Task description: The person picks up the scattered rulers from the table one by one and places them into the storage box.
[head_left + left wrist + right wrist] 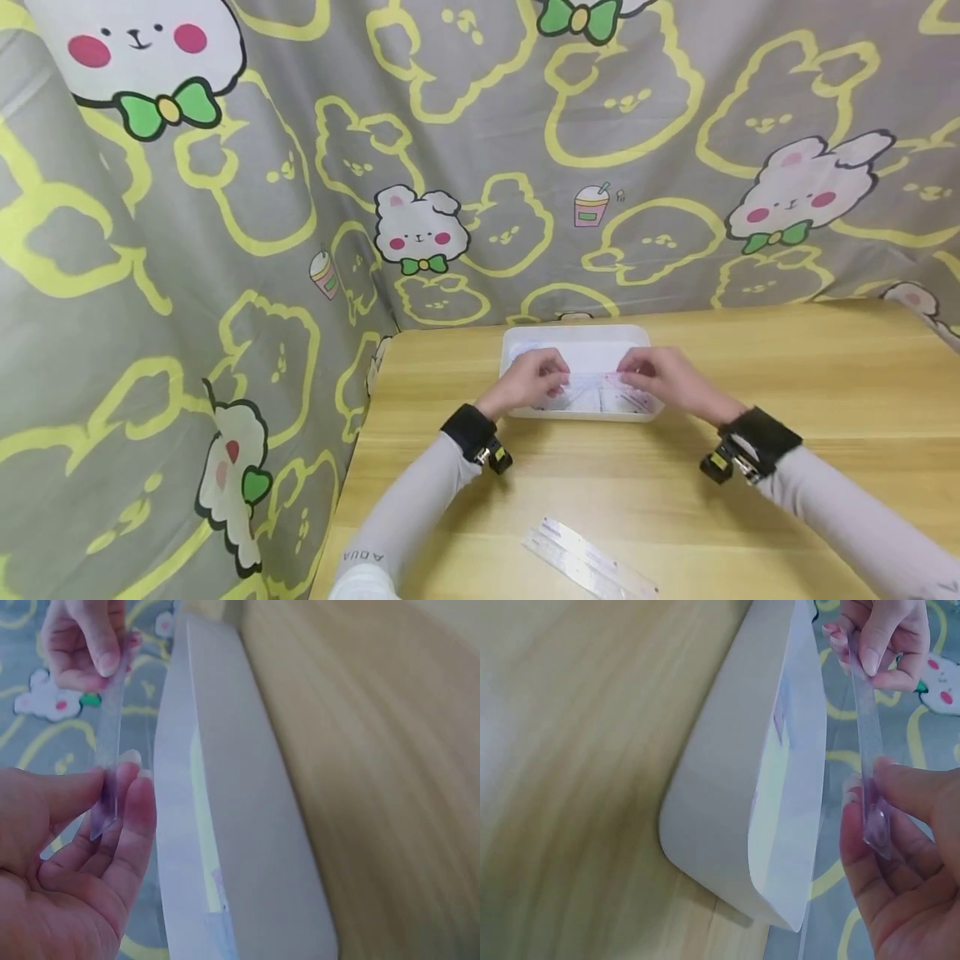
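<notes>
A clear plastic ruler (110,735) is stretched between both hands over a white plastic bin (585,416). My left hand (531,379) pinches its left end between thumb and fingers, and my right hand (663,379) pinches the other end. In the right wrist view the ruler (868,727) is seen nearly edge-on, above the bin's rim. Several transparent pieces with fine markings (622,398) lie inside the bin; their exact shapes are hard to make out.
Clear rulers (585,558) lie on the wooden table (450,367) near its front, between the forearms. Behind the bin and along the left side hangs a grey patterned curtain (510,150).
</notes>
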